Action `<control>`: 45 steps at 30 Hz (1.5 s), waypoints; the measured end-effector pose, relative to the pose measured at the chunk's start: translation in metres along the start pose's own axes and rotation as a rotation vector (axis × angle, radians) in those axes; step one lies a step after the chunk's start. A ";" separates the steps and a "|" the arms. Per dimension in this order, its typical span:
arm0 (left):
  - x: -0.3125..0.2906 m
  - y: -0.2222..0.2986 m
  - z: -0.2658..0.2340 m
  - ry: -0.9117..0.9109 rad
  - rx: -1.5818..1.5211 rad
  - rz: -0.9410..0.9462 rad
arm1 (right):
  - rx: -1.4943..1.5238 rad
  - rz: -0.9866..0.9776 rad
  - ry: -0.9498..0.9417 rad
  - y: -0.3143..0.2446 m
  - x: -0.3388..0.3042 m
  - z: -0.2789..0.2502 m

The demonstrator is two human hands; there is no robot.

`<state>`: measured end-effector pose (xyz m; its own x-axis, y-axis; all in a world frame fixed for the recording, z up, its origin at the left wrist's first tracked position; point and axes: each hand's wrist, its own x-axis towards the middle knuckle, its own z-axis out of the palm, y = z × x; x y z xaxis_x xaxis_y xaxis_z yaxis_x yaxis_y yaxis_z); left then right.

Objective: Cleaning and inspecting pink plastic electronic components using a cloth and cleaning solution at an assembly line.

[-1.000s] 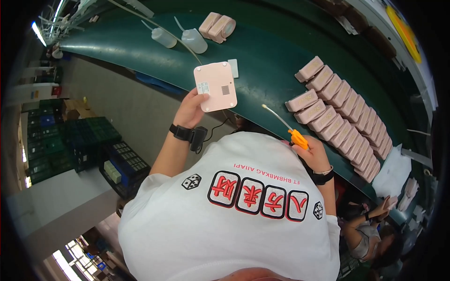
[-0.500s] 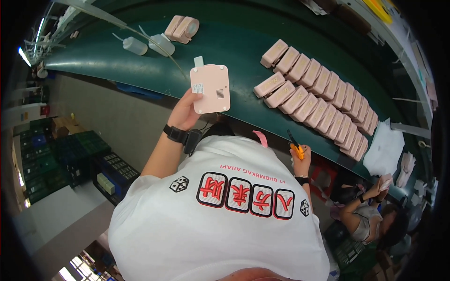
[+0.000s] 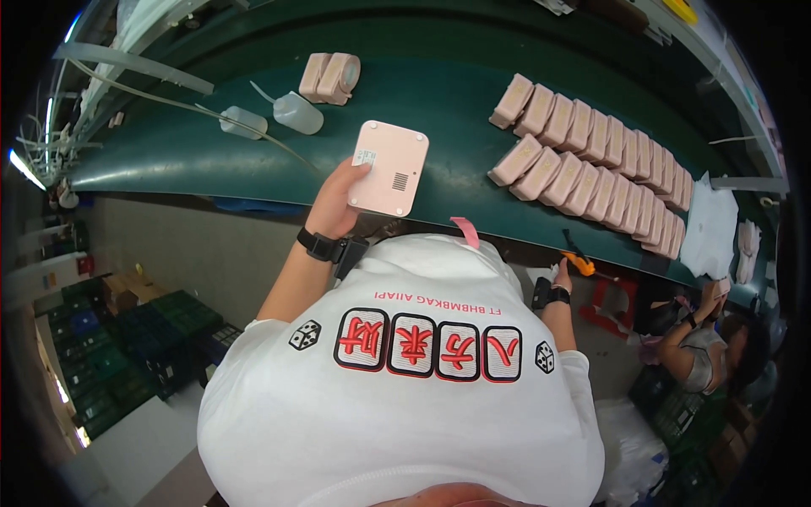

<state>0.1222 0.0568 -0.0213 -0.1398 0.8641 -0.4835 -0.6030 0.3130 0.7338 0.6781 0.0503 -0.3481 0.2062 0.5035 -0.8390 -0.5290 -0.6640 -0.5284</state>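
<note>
device [image 3: 390, 179] sits underside up in the left hand [image 3: 336, 201], whose grip is closed on its left edge, by the near edge of the desk [image 3: 452, 101]; its long axis points away from the body. the right hand [image 3: 560, 277], farther off, seems to pinch the orange tool [image 3: 581, 264], right of and nearer the body than the device. since half a second ago, tool and device stand farther apart.
</note>
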 end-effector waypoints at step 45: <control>0.028 0.063 -0.031 -0.214 0.454 0.042 | -1.433 -1.876 -0.541 0.000 -0.354 0.439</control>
<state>0.0561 0.0887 -0.0040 0.0360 0.9263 -0.3752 -0.1916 0.3748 0.9071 0.2436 0.1154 0.0056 -0.6631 0.6408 0.3869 0.5760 0.7669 -0.2831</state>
